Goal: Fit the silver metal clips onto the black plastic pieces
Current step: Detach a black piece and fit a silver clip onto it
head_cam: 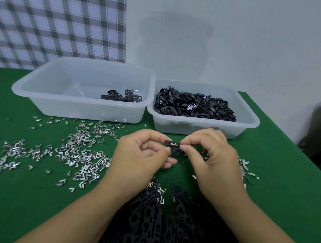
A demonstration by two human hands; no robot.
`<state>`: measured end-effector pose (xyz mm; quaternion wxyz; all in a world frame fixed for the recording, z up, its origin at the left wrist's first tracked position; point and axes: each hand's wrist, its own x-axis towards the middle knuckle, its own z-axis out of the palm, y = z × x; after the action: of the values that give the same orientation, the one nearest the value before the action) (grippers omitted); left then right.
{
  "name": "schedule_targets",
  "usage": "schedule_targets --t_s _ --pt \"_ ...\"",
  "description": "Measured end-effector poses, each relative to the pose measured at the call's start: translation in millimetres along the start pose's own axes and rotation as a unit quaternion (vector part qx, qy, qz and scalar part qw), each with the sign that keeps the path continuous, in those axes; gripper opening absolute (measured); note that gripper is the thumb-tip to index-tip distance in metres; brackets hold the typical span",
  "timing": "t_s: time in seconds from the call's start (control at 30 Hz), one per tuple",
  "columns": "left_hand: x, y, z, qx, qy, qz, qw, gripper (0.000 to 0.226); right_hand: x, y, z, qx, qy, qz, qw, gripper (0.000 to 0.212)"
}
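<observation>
Both hands meet over the green table. My left hand point(141, 153) pinches the left end of a small black plastic piece point(174, 144) between thumb and fingers. My right hand point(212, 157) pinches its right end, and a silver metal clip point(174, 144) shows on the piece's top. The lower part of the piece is hidden behind my fingers. Loose silver clips point(80, 152) lie scattered left of my hands, and several more clips point(243, 167) lie to the right. A heap of black plastic strips point(162, 220) lies near the front edge between my forearms.
Two translucent tubs stand at the back. The left tub point(45, 95) holds a few black strips point(122, 97). The right tub point(249, 116) is heaped with black pieces point(195, 106). A checked cloth point(59, 23) hangs at the back left. The table's right edge runs diagonally.
</observation>
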<state>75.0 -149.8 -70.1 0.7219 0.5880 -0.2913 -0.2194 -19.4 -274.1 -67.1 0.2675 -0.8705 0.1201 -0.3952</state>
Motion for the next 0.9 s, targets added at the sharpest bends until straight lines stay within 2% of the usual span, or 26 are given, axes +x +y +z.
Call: schedule_targets --t_s 0.17,0.3,0.5,0.67,0.8,0.9 --pt "1 -1 -1 0.041 0.002 0.019 0.999 0.028 1 1 -3 0.054 -0.055 0.054 0.996 0.025" --pt "2 -1 -1 0.061 -0.001 0.022 0.998 0.03 -1 0 -5 0.08 -0.1 0.076 0.989 0.025" --pt "0 0 1 0.081 -0.01 0.026 0.996 0.016 0 0 -5 0.085 -0.102 0.099 0.986 0.024" --pt "0 -1 0 0.098 0.0 0.03 0.995 0.017 1 -3 -5 0.069 -0.116 0.084 0.987 0.018" --pt "2 -2 -1 0.083 0.004 0.002 0.997 0.015 7 -7 -12 0.036 -0.152 0.087 0.984 0.013" --pt "3 -2 -2 0.07 0.016 -0.023 0.997 0.011 32 -7 -24 0.013 -0.104 0.097 0.99 0.015"
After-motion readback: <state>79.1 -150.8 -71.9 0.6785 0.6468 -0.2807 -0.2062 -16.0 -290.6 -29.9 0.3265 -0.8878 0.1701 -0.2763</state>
